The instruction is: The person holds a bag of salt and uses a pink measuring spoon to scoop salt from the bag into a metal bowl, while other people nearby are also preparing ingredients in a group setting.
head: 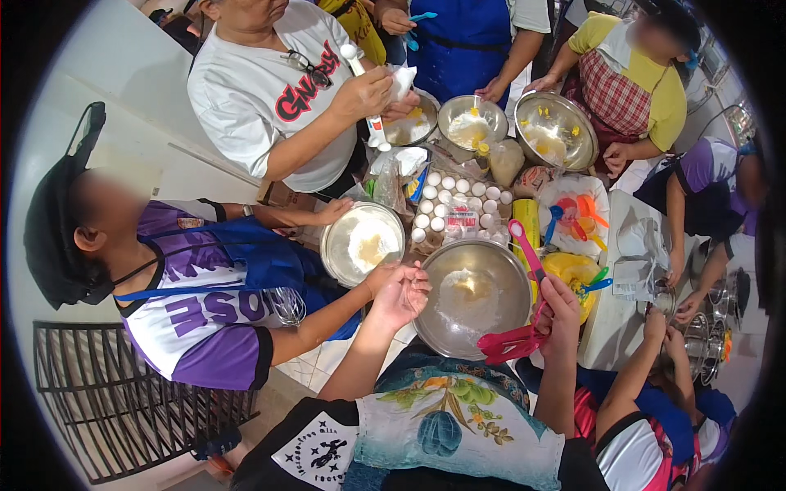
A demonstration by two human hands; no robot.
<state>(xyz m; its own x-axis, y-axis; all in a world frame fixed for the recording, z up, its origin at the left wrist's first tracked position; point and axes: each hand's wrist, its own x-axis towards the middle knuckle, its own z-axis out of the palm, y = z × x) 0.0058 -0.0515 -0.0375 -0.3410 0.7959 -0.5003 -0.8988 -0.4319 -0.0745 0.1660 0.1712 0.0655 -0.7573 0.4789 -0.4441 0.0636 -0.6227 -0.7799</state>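
Note:
My right hand (pixel 557 307) is closed around a set of pink plastic measuring spoons (pixel 513 344), one of which points up above the rim of a large metal mixing bowl (pixel 417 301). Inside that bowl lies white powder (pixel 470 294) with a yellowish patch. My left hand (pixel 402 294) is raised at the bowl's left rim, fingers loosely curled, with nothing seen in it. A smaller metal bowl (pixel 328 245) with white powder and a tan patch stands to the left, held by a person in a blue apron. Beyond my bowl sits a bag of iodized salt (pixel 461 220).
White eggs (pixel 462 185) fill a tray mid-table, beside a yellow cylindrical package (pixel 525 221). Colored measuring spoons (pixel 574 218) and a yellow bowl (pixel 562 264) stand at right. Several people surround the table; one holds a white measuring spoon (pixel 374 126). More metal bowls (pixel 556 132) are behind.

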